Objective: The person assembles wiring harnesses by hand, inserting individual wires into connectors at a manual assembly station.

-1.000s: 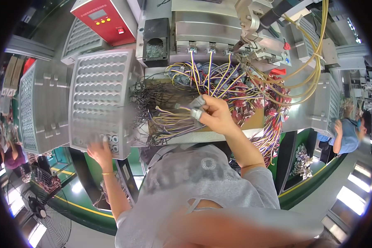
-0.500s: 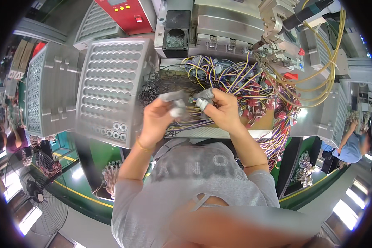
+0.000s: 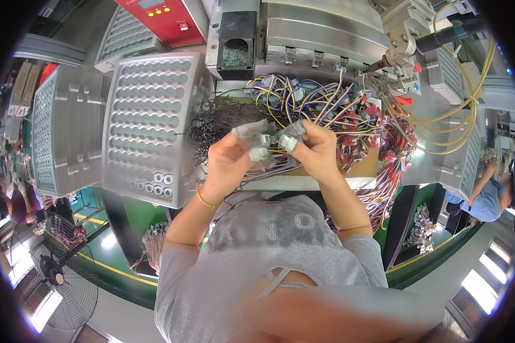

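We hold a small green connector (image 3: pixel 267 140) between both hands above the heap of coloured wires (image 3: pixel 337 108) on the surface (image 3: pixel 303 182). Our left hand (image 3: pixel 232 160) and right hand (image 3: pixel 315 150) have taped fingers (image 3: pixel 252 129) pinched together on it. We judge it best to keep the grip light and steady, wires clear of the joint.
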The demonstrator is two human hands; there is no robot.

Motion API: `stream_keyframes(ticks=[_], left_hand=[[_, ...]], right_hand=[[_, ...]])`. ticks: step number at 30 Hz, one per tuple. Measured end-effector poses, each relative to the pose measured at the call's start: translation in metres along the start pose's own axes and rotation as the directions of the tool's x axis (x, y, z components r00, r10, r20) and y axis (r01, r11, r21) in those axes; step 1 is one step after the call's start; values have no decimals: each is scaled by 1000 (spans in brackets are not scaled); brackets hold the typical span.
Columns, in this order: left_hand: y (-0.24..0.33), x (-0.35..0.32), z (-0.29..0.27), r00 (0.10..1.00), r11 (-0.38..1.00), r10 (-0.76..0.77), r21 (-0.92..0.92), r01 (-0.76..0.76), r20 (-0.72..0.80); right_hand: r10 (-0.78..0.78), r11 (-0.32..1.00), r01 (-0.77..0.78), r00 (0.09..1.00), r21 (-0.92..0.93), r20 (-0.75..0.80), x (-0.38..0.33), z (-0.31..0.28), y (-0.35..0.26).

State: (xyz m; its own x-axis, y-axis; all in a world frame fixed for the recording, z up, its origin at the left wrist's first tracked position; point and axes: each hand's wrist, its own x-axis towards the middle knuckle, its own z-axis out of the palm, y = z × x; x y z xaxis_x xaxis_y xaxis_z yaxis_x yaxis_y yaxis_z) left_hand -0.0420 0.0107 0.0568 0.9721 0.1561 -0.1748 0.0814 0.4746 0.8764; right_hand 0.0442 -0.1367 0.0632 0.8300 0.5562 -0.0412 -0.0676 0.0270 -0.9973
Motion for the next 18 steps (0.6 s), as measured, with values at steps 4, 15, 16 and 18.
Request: stream_keyframes(ticks=[4, 15, 16, 18], left_hand=[[-2, 0, 0, 997, 996, 70, 45, -71, 22], [1, 2, 10, 986, 989, 141, 26, -143, 89], [-1, 4, 11, 983, 984, 170, 47, -174, 71], [-6, 6, 9, 978, 977, 199, 65, -203, 65]], right_hand=[[-31, 996, 33, 999, -82, 31, -1, -4, 7], [-205, 925, 224, 974, -308, 94, 0, -8, -9], [-246, 896, 269, 963, -354, 109, -1, -7, -13], [-203, 915, 228, 973, -333, 107, -2, -4, -12]])
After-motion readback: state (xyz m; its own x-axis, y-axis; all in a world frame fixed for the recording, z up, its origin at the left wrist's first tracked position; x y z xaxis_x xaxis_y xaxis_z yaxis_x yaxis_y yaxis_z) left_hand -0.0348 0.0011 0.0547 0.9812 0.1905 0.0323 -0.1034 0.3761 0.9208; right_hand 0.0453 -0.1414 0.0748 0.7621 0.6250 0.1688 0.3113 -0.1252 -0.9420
